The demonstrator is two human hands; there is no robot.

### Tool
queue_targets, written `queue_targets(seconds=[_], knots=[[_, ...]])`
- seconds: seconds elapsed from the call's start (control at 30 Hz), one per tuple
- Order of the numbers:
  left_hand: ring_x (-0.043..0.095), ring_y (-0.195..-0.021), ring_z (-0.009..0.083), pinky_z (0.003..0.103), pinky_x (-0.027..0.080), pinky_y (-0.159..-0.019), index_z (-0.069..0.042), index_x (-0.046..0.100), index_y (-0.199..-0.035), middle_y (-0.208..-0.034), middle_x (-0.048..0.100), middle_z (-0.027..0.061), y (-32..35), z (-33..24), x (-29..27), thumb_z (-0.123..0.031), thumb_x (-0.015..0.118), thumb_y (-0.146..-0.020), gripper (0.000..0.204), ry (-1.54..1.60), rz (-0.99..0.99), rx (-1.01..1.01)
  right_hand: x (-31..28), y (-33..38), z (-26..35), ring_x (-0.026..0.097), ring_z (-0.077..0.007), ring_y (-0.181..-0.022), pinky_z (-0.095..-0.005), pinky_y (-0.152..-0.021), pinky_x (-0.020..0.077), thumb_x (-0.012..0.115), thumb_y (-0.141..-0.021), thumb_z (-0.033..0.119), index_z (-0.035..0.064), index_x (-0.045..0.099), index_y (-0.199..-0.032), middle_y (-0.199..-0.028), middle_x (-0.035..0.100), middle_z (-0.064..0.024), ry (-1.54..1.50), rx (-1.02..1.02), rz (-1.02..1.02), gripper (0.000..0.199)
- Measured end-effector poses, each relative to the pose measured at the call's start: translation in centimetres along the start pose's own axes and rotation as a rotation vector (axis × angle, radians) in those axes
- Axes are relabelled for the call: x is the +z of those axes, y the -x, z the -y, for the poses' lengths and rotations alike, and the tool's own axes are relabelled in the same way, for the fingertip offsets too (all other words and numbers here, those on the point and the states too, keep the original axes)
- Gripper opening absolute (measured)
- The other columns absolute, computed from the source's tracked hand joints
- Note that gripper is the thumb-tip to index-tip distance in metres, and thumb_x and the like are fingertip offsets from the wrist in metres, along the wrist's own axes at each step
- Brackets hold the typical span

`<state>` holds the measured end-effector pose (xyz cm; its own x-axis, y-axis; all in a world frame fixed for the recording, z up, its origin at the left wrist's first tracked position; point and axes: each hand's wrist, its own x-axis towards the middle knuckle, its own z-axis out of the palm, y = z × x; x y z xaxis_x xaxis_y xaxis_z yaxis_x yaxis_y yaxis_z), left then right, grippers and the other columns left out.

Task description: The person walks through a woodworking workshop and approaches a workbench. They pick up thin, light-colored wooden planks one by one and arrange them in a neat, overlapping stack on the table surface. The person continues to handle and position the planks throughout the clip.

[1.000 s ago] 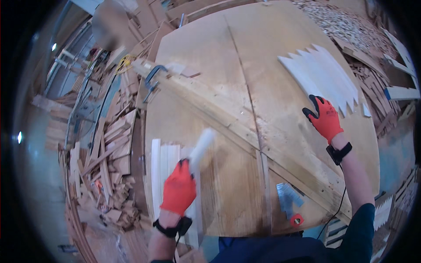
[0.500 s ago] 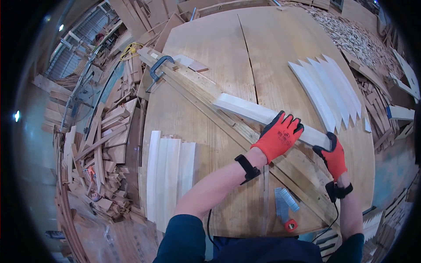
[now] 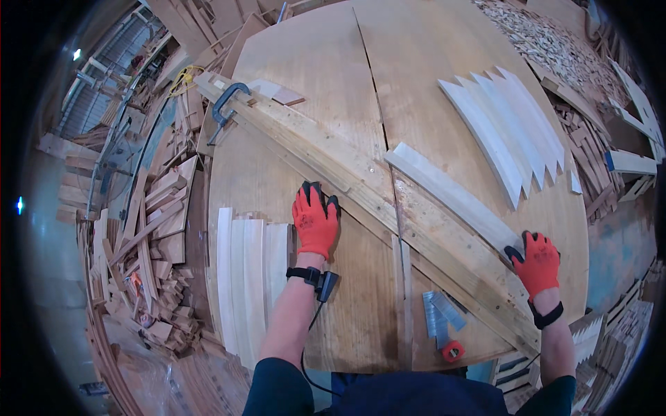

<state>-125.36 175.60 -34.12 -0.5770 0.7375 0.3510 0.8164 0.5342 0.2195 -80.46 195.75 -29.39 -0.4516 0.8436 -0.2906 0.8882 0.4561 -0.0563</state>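
Two sheets of plywood make up the workbench (image 3: pixel 312 90), their seam running from the far edge toward the person. Across them lies a long timber rail (image 3: pixel 361 184), slanting from far left to near right, pinned at its far-left end by a blue clamp (image 3: pixel 225 104). Only that one clamp shows, so the near-right end of the rail may swing if it is shoved sideways, and whatever is set against it would then sit crooked.

Far right on the bench, a fan of pale cut strips (image 3: pixel 506 132) lies with pointed ends toward the near right. Near left, a stack of pale boards (image 3: pixel 246 270) lies flat beside the left forearm and partly overhangs the bench edge; an elbow could knock it off.

A single pale strip (image 3: pixel 451 197) lies along the right side of the rail, touching or just beside it. The right hand (image 3: pixel 538 263) closes its fingers over the near end of this strip. The left hand (image 3: pixel 316 222) lies flat and spread, palm down, on the bench against the rail's left side, gripping nothing. A hard push could jam gloved fingertips between strip and rail.

Near the person, a few grey metal plates (image 3: pixel 438 315) and a small red tape measure (image 3: pixel 452 351) sit close to the bench edge, where a sliding strip might sweep them off.
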Motion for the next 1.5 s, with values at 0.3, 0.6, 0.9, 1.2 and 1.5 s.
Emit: queue_targets(seconds=[0.3,0.6,0.9,1.2,1.5], knots=[[0.041,-0.138,0.0422,0.053,0.024,-0.119,0.004,0.044,-0.144,-0.143,0.049,0.0266,0.2,-0.7,0.6,-0.025,0.06,-0.092,0.061,-0.026,0.015,-0.044,0.6,-9.3,10.4,0.059,-0.0344,-0.115,-0.0441,-0.096,0.0491,0.076,-0.083,0.042,0.005,0.061,-0.122,-0.121,0.061,-0.0168,-0.197,-0.203,-0.137,0.056],[0.04,-0.139,0.0421,0.052,0.023,-0.12,0.003,0.044,-0.145,-0.144,0.049,0.0263,0.5,-1.0,0.3,-0.026,0.06,-0.092,0.062,-0.01,0.019,-0.065,-0.5,-11.5,12.6,0.055,-0.0362,-0.117,-0.0479,-0.096,0.047,0.075,-0.084,0.035,0.0107,0.063,-0.121,-0.129,0.057,-0.0166,0.027,-0.308,-0.287,0.046],[0.041,-0.138,0.0413,0.054,0.023,-0.119,0.001,0.044,-0.145,-0.143,0.051,0.0238,0.4,-0.7,0.6,-0.032,0.058,-0.094,0.062,-0.016,-0.003,-0.048,2.8,-12.0,12.4,0.052,-0.0368,-0.126,-0.0473,-0.104,0.0452,0.072,-0.085,0.028,0.0156,0.065,-0.131,-0.139,0.055,-0.0145,-0.264,-0.321,-0.228,0.048],[0.04,-0.138,0.0415,0.054,0.023,-0.119,-0.001,0.044,-0.145,-0.143,0.051,0.0232,0.2,-0.5,0.6,-0.036,0.057,-0.096,0.062,-0.023,0.005,-0.059,2.3,-11.0,13.5,0.051,-0.0314,-0.128,-0.047,-0.101,0.046,0.073,-0.085,0.025,0.0108,0.063,-0.132,-0.139,0.056,-0.0108,-0.298,-0.359,-0.112,0.05],[0.039,-0.14,0.0411,0.054,0.021,-0.12,0.001,0.044,-0.145,-0.146,0.048,0.0241,-0.5,0.7,1.3,-0.038,0.057,-0.095,0.065,-0.043,0.029,-0.076,2.4,-11.1,14.6,0.051,-0.0326,-0.128,-0.0463,-0.103,0.0454,0.071,-0.086,0.027,0.012,0.064,-0.132,-0.14,0.056,-0.0111,-0.313,-0.303,-0.131,0.049]])
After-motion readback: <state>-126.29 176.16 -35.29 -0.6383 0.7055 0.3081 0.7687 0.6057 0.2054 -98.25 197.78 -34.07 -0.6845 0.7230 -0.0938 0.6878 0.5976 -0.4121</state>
